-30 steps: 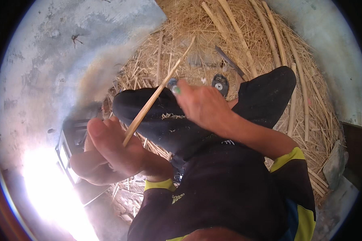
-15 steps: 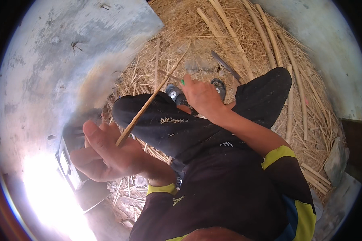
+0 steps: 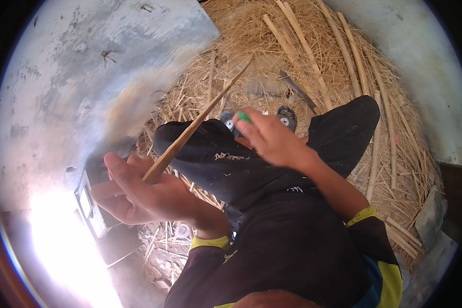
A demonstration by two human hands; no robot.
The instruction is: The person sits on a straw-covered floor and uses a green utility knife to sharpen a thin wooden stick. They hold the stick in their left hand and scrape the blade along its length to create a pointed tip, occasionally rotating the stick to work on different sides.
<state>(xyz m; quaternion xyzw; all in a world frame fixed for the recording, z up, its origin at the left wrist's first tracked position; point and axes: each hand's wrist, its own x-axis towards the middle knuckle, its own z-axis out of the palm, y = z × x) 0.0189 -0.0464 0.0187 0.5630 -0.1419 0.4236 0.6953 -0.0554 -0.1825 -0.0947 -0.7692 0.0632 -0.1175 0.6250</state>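
Now, there it is: a long, tapered, straw-coloured strip of wood or bamboo (image 3: 196, 124), slanting up over the left knee, thin tip pointing away from the body. The left hand (image 3: 151, 197) has its fingers bent about the thick end, though I can't tell which ones pinch it. It should be light, stiff at the butt, whippy and breakable toward the tip, with edges that may splinter; the butt looks the safest hold. Just beside the strip, the right hand (image 3: 272, 137) is closed on a small bright-green object (image 3: 245, 117), the rest hidden from me. Curled pale shavings (image 3: 231, 156) sit on the black cloth trousers (image 3: 344, 123); beyond, a dark flat bar (image 3: 299, 92) and long tan poles (image 3: 345, 54) lie in loose golden straw (image 3: 236, 25).
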